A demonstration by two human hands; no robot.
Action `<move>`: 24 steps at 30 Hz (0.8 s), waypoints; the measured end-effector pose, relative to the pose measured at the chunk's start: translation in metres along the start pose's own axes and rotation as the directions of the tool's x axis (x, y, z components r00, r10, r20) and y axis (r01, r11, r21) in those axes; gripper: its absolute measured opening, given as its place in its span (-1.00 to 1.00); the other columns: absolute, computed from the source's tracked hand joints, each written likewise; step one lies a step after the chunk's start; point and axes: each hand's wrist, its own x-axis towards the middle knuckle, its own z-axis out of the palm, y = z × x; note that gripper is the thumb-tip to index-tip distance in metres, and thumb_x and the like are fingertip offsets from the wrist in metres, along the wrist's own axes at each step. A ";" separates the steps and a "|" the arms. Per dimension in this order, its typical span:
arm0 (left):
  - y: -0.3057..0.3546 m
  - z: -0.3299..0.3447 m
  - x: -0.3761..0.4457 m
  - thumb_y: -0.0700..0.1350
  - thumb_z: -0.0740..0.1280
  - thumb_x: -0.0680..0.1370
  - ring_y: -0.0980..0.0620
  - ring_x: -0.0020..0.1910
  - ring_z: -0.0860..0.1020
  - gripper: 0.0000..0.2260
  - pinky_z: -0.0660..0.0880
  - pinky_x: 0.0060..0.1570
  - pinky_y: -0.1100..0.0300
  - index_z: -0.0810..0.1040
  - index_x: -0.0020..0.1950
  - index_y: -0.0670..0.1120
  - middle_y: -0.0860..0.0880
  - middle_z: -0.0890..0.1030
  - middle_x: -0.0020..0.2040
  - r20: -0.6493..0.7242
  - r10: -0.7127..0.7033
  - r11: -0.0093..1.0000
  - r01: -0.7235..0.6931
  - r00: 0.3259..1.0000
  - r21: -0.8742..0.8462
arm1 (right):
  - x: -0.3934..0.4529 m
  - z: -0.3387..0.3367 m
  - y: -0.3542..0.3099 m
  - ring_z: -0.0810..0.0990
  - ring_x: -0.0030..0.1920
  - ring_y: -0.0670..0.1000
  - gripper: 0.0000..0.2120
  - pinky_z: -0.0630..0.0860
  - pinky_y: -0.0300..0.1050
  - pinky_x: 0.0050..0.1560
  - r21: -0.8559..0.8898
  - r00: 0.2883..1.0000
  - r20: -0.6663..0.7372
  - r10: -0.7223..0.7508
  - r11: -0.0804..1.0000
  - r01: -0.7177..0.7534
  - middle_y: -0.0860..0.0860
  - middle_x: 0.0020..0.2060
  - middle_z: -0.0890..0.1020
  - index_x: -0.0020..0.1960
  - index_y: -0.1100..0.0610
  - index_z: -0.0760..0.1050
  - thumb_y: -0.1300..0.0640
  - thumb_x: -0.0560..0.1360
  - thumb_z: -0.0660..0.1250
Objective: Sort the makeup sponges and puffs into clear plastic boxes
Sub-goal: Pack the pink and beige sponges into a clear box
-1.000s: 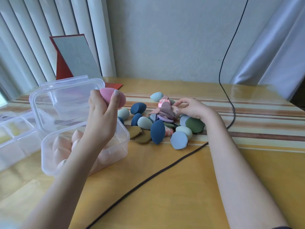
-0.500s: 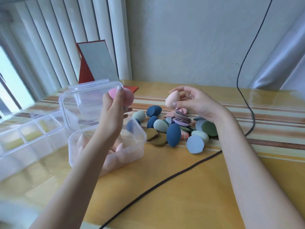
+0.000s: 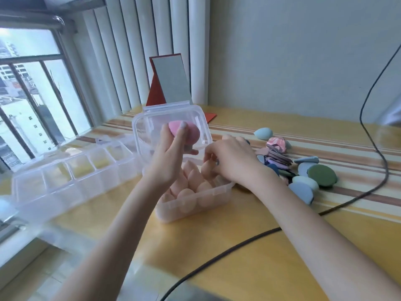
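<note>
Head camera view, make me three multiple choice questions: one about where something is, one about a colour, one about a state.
1. Where is the mirror?
A. behind the clear box
B. inside the clear box
C. lying flat on the pile of sponges

2. What colour is the sponge that the left hand holds?
A. dark green
B. pink
C. navy blue

3. What state is the clear box with the peach sponges in?
A. lid shut
B. lid open and standing up
C. turned upside down

Answers:
1. A, the mirror stands at the wall past the box's raised lid.
2. B, the sponge held up in front of the lid is pink.
3. B, the lid stands upright behind the box, and the right hand reaches into it.
</note>
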 end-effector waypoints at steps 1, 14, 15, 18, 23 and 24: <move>-0.001 0.001 -0.001 0.24 0.10 0.52 0.07 -0.18 0.61 -0.58 0.58 0.01 -0.08 0.37 0.06 -0.11 -0.02 0.54 -0.06 0.039 -0.009 1.000 0.008 0.999 0.024 | 0.001 0.000 -0.002 0.34 -0.02 0.06 -0.80 0.25 -0.11 -0.05 -0.002 1.000 0.000 0.001 1.000 -0.001 -0.02 -0.09 0.41 0.06 -0.06 0.58 0.13 0.48 0.31; 0.006 0.004 -0.012 0.15 0.10 0.60 -0.02 -0.12 0.49 -0.68 0.35 -0.16 0.19 0.35 0.01 -0.11 -0.07 0.55 -0.09 0.207 -0.161 0.889 0.051 0.965 0.455 | 0.008 -0.007 0.018 0.45 -0.31 -0.26 -0.69 0.32 -0.32 -0.34 0.425 0.982 0.176 -0.067 0.905 -0.015 -0.14 -0.19 0.57 0.13 -0.03 0.38 0.12 0.47 0.41; 0.005 0.004 -0.012 0.16 0.10 0.60 -0.04 -0.09 0.49 -0.67 0.37 -0.11 0.14 0.36 0.01 -0.11 -0.07 0.55 -0.08 0.217 -0.166 0.897 0.056 0.962 0.438 | 0.007 -0.012 0.021 0.45 -0.34 -0.28 -0.69 0.32 -0.34 -0.33 0.464 0.974 0.208 -0.089 0.886 -0.018 -0.13 -0.12 0.59 0.18 -0.07 0.42 0.12 0.48 0.39; 0.003 0.003 -0.010 0.25 0.09 0.51 -0.04 -0.06 0.48 -0.58 0.40 0.00 0.04 0.42 0.02 -0.09 -0.06 0.55 -0.02 0.252 -0.208 0.916 0.098 0.945 0.389 | 0.007 -0.016 0.028 0.45 -0.36 -0.31 -0.74 0.34 -0.32 -0.27 0.523 0.976 0.192 -0.106 0.852 -0.010 -0.13 0.02 0.58 0.15 -0.11 0.53 0.04 0.48 0.42; 0.001 0.003 -0.007 0.24 0.03 0.48 -0.03 0.07 0.48 -0.56 0.36 0.15 0.05 0.48 0.05 -0.05 -0.06 0.55 0.07 0.296 -0.216 0.941 0.118 0.930 0.316 | 0.007 -0.018 0.031 0.54 -0.16 -0.13 -0.81 0.49 -0.20 -0.12 0.595 0.991 0.107 -0.078 0.804 -0.001 -0.13 -0.06 0.63 0.00 0.00 0.59 0.08 0.40 0.49; 0.000 0.003 -0.007 0.20 0.03 0.54 -0.03 0.03 0.47 -0.65 0.37 0.13 0.06 0.46 -0.02 -0.02 -0.03 0.55 0.00 0.286 -0.211 0.948 0.123 0.935 0.295 | 0.008 -0.021 0.033 0.54 -0.17 -0.11 -0.83 0.52 -0.16 -0.08 0.600 0.995 0.083 -0.060 0.800 -0.002 -0.10 -0.10 0.65 -0.04 0.03 0.58 0.12 0.39 0.49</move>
